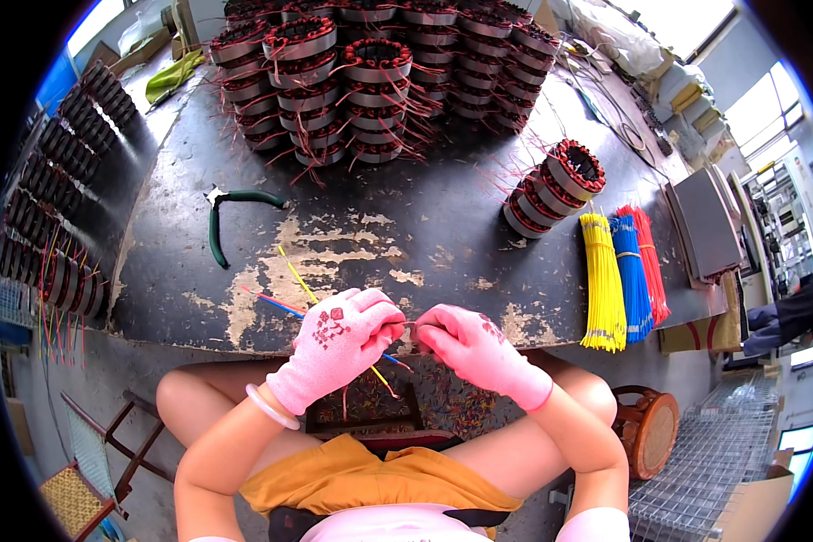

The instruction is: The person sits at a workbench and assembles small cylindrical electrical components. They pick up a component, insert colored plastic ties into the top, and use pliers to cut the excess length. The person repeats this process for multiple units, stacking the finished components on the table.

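We've got the left hand [337, 339] wrapped round yellow wire [296, 274] and blue wire [286, 308], slanting far-left to near-right; the right hand [470, 348] pinches just beside, its hold unclear.

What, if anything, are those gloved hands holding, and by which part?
The left hand holds yellow, blue and red wires partway along, ends sticking out both sides; whether the right hand holds anything is unclear.

Bright; light from windows [775, 104], upper right; pale glare on tabletop [185, 149]; fisheye bends edges; corners black.
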{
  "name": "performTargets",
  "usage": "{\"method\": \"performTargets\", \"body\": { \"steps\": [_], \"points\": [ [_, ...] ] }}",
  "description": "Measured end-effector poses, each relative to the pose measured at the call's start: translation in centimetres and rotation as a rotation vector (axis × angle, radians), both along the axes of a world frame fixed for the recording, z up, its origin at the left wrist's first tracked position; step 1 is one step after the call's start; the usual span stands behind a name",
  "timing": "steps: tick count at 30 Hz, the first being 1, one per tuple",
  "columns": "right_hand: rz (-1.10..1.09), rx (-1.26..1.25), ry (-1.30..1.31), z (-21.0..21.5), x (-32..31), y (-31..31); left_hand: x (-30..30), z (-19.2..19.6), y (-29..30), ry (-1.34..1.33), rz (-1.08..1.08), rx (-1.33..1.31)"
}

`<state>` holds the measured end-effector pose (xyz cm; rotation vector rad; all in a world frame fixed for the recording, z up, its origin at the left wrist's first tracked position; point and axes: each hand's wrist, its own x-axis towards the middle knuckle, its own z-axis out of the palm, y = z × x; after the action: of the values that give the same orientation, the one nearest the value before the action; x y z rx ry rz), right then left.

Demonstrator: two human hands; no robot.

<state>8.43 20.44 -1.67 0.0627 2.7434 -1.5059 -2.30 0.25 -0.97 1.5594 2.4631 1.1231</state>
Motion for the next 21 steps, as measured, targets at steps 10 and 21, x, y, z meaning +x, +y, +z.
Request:
{"method": "performTargets", "body": {
  "steps": [10, 21],
  "points": [
    [-0.085, -0.561, -0.141, -2.1, -0.7, -0.2, -0.2, 0.3, 0.2, 0.018, -0.025, 0.003],
    [0.059, 0.638, 0.557, -0.9, -0.6, 0.0, 0.1, -0.2, 0.3, 0.011, 0.017, 0.000]
  ]
}}
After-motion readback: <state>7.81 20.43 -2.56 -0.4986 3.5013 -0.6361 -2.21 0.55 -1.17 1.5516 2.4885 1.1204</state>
